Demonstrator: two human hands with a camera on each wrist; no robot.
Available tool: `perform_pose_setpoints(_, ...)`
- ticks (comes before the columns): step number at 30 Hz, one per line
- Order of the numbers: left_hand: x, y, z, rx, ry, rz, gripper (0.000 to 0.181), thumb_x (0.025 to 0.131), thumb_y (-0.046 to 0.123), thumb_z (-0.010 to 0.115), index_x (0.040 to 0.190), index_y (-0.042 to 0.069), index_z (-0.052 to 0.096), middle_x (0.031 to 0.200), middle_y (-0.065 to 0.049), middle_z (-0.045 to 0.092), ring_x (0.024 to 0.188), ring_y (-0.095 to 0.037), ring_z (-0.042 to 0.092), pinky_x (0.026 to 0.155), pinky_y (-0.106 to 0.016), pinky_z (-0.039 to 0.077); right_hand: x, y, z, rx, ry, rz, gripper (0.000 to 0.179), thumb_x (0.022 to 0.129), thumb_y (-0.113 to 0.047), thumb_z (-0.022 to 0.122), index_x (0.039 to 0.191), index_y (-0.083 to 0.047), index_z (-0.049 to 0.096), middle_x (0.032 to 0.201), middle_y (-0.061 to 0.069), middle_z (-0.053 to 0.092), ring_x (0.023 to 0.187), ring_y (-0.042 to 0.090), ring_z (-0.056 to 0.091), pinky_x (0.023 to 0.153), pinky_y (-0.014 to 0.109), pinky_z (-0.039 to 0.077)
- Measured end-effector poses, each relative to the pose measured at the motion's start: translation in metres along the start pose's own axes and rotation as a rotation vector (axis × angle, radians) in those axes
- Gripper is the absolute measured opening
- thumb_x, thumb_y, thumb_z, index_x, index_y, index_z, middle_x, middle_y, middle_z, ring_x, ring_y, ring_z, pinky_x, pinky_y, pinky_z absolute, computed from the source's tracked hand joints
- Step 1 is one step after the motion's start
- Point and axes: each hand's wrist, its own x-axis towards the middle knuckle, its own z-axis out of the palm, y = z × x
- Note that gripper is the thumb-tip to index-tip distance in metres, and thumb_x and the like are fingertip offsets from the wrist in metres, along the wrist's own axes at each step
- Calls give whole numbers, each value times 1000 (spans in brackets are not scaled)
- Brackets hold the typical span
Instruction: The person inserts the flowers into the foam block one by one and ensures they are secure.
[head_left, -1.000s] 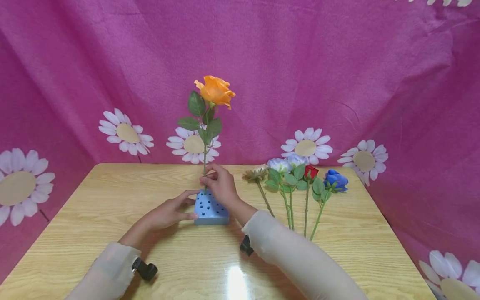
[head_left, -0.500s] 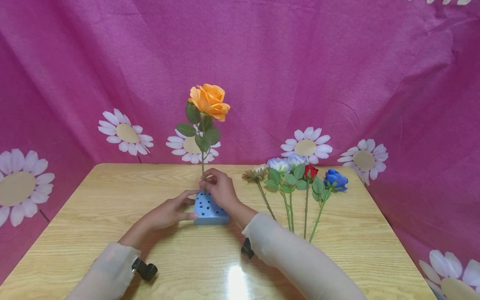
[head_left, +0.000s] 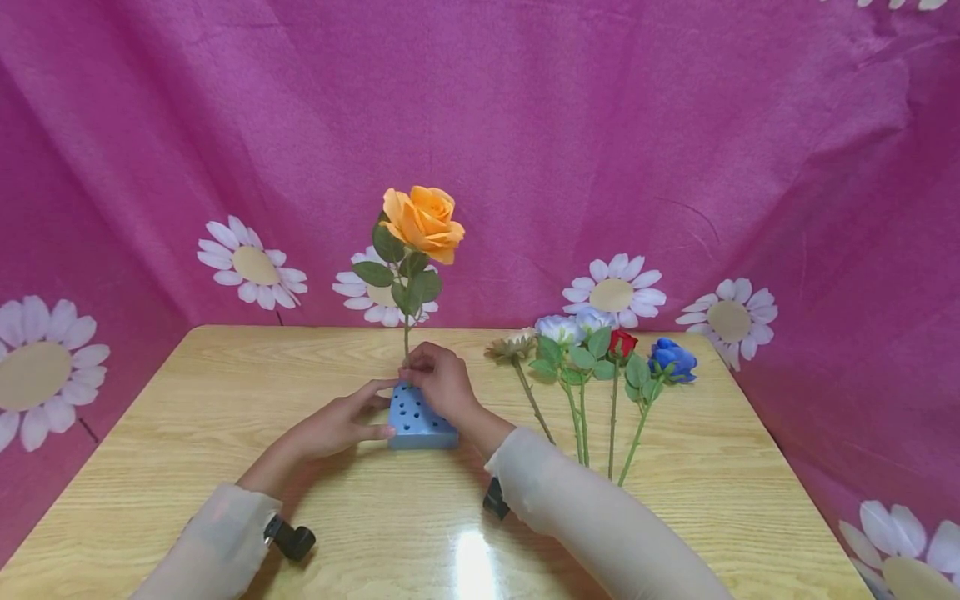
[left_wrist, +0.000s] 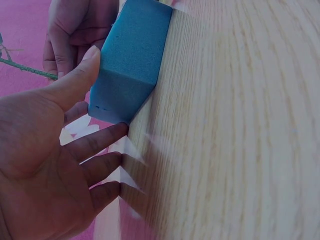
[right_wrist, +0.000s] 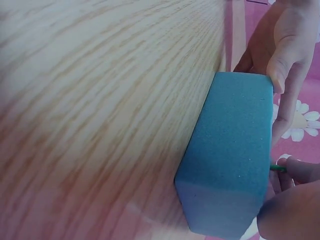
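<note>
An orange rose (head_left: 425,223) stands nearly upright, its green leaves (head_left: 408,287) below the bloom. My right hand (head_left: 444,385) pinches its stem low down, just above a blue foam block (head_left: 422,423) dotted with holes. The stem's bottom end meets the block's back part, partly hidden by my fingers. At the block's left side, my left hand (head_left: 337,427) steadies it between thumb and fingers. In the left wrist view the thumb touches the block's (left_wrist: 135,40) edge while the other fingers spread beneath. A short bit of green stem (right_wrist: 278,168) shows beside the block in the right wrist view.
Right of the block lie several flowers on the wooden table (head_left: 360,525): a whitish-brown bloom (head_left: 513,346), pale lilac ones (head_left: 558,330), a red rose (head_left: 622,343) and a blue rose (head_left: 672,360). A pink curtain (head_left: 495,125) with printed daisies hangs behind.
The orange rose has come down along with my right hand, its stem lower at the foam block. The bloom has tilted slightly toward the camera. My left hand has stayed in place.
</note>
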Motion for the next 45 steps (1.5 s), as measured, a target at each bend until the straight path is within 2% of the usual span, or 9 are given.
perform_pose_setpoints(13,-1,-1,0,-3,6,20,72,99,30,71,159,18,33,141,-24,60,137,-44,51,115,-66,31,2,4,-3,53,-42,8,5,94,-11,77,95,-9,72,92,2,77,84,9,69,77,26,53)
perform_pose_setpoints(25,0,-3,1,-9,7,23,71,99,31,71,158,19,33,142,-25,59,138,-44,50,115,-68,30,0,2,-6,114,-66,53,8,93,-11,77,100,-7,74,97,4,77,87,11,68,80,27,53)
perform_pose_setpoints(34,1,-3,1,8,10,20,70,99,32,71,156,18,32,143,-25,59,138,-44,50,115,-67,29,1,3,-7,143,-67,41,10,92,-10,77,100,-5,74,96,6,76,86,10,67,78,26,53)
perform_pose_setpoints(41,0,-3,1,4,9,18,70,99,31,71,155,17,32,143,-25,58,139,-44,49,115,-66,29,1,5,-9,143,-71,46,12,93,-12,77,102,-6,74,99,6,76,89,11,67,80,26,53)
perform_pose_setpoints(45,0,-1,0,-2,2,-13,72,99,34,71,156,18,32,146,-25,56,141,-44,47,116,-67,29,1,6,-11,141,-69,56,15,92,-14,78,105,-7,75,101,5,76,93,13,67,85,30,54)
